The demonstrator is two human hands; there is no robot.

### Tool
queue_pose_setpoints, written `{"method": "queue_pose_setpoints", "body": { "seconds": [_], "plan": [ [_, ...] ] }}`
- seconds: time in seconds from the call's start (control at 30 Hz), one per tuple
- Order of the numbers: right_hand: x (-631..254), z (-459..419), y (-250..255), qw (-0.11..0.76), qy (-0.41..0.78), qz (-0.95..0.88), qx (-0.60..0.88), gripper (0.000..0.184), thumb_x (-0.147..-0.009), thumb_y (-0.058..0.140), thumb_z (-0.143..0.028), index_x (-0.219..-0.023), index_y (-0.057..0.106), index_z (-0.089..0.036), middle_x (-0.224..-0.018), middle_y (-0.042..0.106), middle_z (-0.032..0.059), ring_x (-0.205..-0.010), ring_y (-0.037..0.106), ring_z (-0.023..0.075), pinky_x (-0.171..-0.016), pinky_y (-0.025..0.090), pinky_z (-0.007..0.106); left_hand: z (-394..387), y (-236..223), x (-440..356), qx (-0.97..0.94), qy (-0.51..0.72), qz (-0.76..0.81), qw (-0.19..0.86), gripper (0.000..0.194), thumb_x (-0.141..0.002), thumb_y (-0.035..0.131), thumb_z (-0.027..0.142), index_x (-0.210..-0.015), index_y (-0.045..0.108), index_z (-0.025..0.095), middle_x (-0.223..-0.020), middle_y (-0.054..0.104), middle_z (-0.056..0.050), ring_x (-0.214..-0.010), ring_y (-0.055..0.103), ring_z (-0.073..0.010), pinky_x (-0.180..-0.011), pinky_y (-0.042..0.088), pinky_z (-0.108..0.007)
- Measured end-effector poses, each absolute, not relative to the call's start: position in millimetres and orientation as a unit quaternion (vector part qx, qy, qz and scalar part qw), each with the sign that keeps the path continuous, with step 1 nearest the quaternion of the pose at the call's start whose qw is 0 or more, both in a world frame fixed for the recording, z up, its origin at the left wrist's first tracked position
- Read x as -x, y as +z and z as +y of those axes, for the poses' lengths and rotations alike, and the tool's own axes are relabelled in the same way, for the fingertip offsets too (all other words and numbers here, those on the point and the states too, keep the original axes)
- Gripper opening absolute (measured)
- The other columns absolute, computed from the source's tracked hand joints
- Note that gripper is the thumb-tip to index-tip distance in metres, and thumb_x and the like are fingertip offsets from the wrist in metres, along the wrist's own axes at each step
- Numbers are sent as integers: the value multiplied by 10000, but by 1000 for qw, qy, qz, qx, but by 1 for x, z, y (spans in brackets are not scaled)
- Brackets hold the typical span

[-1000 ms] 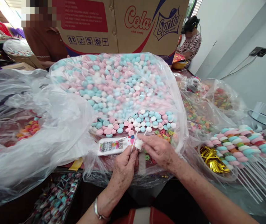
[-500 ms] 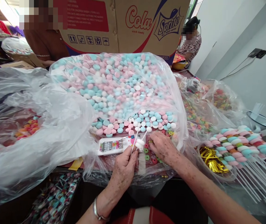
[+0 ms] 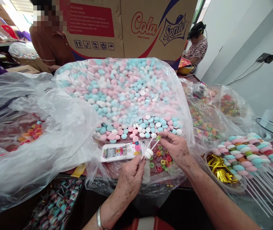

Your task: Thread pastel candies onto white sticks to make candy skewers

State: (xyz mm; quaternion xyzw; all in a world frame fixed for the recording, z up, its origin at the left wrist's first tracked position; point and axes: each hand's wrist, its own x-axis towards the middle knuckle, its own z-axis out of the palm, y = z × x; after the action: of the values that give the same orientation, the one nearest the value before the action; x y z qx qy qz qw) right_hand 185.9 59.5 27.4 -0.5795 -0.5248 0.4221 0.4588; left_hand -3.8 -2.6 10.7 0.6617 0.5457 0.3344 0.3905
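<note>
Over table (image 3: pixel 114 166), left hand (image 3: pixel 130 174) had fingers clamped on white sticks (image 3: pixel 155 145) bearing white candies (image 3: pixel 148 153); right hand (image 3: pixel 178 150) pinched green ring (image 3: pixel 158 137) beside stick tip. Steady sticks, light pinch probably worked best.

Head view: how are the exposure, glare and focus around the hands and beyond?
Head view, now: left hand and right hand fairly sharp and evenly lit; plastic casting a whitish haze over most candies; upper-left window blown out; lower-left lollipops dim; top right corner darkened.
</note>
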Motion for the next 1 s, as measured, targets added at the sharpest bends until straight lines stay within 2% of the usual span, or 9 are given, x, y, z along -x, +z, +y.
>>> {"method": "queue_pose_setpoints", "body": {
  "seconds": [0.2, 0.37, 0.63, 0.73, 0.87, 1.0],
  "plan": [
    [-183, 55, 32, 466, 335, -578, 580, 260, -773, 590, -285, -983, 707, -184, -936, 721, 39, -821, 668, 200, -800, 524, 355, 0, 10, 1, -661, 324, 565, 373, 283, -931, 388, 317, -802, 591, 168, -568, 483, 23, -548, 462, -150, -566, 316, -250],
    [-182, 51, 28, 479, 231, -654, 538, 229, -826, 559, -200, -1000, 707, -210, -1005, 710, 42, -970, 637, 193, -911, 478, 358, 0, 9, 1, -652, 322, 567, 387, 293, -930, 373, 338, -747, 540, 181, -560, 472, 24, -530, 445, -147, -558, 316, -251],
    [-179, 48, 20, 500, 140, -679, 519, 212, -843, 564, -134, -997, 691, -207, -965, 706, 36, -942, 638, 170, -908, 479, 324, 1, 9, 1, -649, 322, 568, 391, 301, -939, 375, 361, -734, 515, 191, -555, 458, 33, -532, 433, -145, -554, 299, -253],
    [-175, 45, 15, 500, 158, -679, 514, 205, -848, 567, -144, -1006, 682, -205, -973, 704, 41, -934, 643, 168, -882, 495, 313, 1, 9, 1, -650, 329, 564, 389, 299, -938, 379, 357, -743, 527, 186, -563, 462, 30, -540, 438, -146, -560, 304, -253],
    [-172, 42, 12, 505, 234, -669, 492, 230, -885, 509, -163, -1038, 670, -223, -1076, 704, 41, -1044, 633, 175, -946, 481, 329, 1, 8, 1, -649, 339, 557, 393, 301, -937, 384, 354, -744, 539, 181, -566, 457, 31, -534, 428, -141, -557, 308, -252],
    [-175, 43, 14, 509, 281, -628, 517, 191, -870, 536, -195, -989, 682, -227, -1035, 723, 34, -997, 660, 190, -911, 506, 339, 0, 5, 1, -648, 342, 553, 396, 290, -936, 391, 349, -775, 559, 176, -556, 451, 37, -521, 424, -139, -546, 308, -250]
  ]
}}
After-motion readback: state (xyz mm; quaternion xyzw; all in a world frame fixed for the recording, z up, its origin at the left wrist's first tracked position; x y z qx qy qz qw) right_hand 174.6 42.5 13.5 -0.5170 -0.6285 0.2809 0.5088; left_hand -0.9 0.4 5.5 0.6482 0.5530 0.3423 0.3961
